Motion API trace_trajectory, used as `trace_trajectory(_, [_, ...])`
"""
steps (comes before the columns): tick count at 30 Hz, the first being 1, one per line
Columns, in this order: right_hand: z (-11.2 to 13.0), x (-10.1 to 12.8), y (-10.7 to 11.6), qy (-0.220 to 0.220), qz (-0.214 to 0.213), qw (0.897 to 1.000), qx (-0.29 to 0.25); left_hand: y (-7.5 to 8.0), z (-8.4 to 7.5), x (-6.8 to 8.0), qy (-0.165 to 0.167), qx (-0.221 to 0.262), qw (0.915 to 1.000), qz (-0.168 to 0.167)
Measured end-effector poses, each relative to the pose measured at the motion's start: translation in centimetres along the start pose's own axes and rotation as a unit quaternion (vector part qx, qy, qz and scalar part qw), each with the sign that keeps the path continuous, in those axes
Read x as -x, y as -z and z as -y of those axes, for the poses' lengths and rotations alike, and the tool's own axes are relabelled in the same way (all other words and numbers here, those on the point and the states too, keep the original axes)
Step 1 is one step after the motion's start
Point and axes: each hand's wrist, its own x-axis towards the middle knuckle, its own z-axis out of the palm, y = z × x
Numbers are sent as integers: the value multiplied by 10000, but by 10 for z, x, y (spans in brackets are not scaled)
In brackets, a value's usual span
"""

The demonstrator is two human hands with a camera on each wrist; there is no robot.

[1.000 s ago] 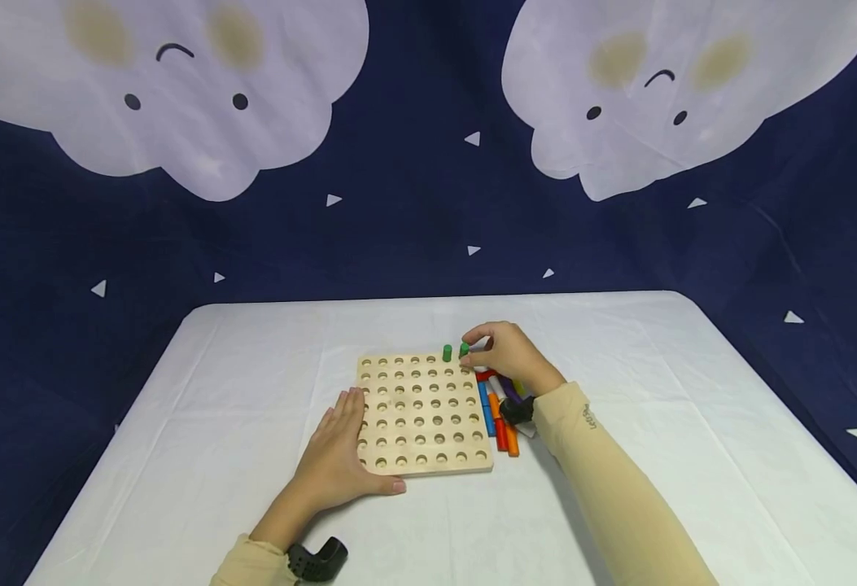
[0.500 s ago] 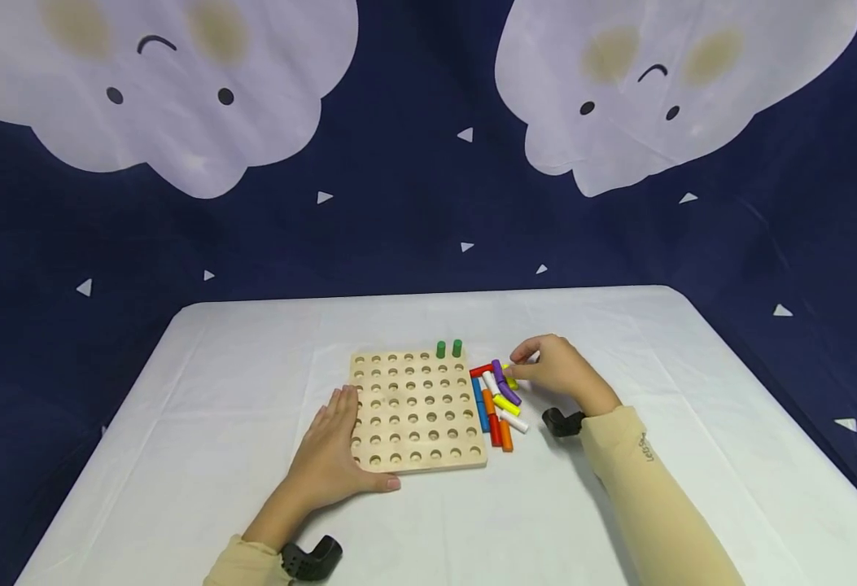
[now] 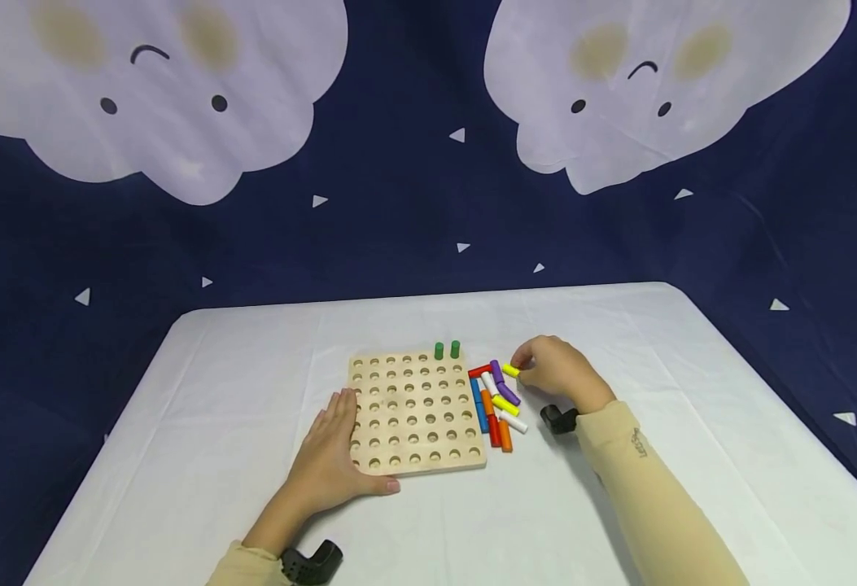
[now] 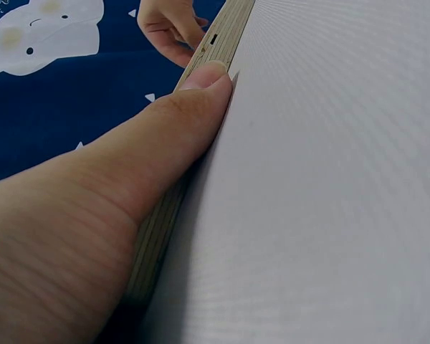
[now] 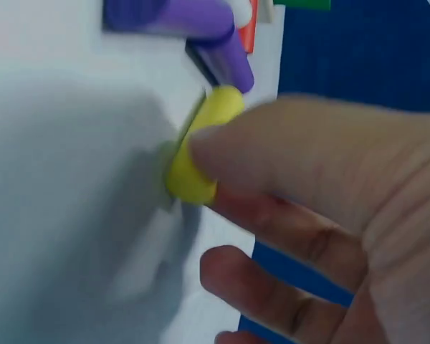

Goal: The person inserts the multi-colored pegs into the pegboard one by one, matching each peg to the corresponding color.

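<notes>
A square wooden pegboard (image 3: 402, 413) with rows of holes lies on the table. Two green pegs (image 3: 455, 349) stand upright in its far right corner. My left hand (image 3: 325, 460) rests on the board's left side with straight fingers, its thumb (image 4: 179, 118) along the near edge. To the right of the board, my right hand (image 3: 561, 370) pinches a yellow peg (image 3: 511, 370) between thumb and fingers. In the right wrist view this yellow peg (image 5: 218, 107) is tilted, close above the white cloth or touching it; I cannot tell which.
Loose pegs lie in a pile along the board's right side: purple (image 3: 509, 395), red (image 3: 480, 371), blue (image 3: 480, 407), orange (image 3: 505, 435), white (image 3: 513, 421) and another yellow one (image 3: 505, 404). A white cloth (image 3: 267, 366) covers the table. Behind hangs a dark blue curtain (image 3: 399, 163).
My right hand has left the second green peg in the far corner and moved right to the pile. It now pinches a yellow peg there. My left hand stays on the board.
</notes>
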Motion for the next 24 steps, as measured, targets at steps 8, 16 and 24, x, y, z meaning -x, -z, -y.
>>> trace_trajectory(8, [-7,-6,4,426,109,9990,81,1,0,1,-7,60,10000,-22])
trace_trajectory(16, [-15,-8,-4,881,-88,9959,205,2,-1,1,-8,28,10000,-26])
trace_trajectory(24, [-19,-12,-6,881,-44,9961,23,1,-1,0,-30,-24,10000,-49])
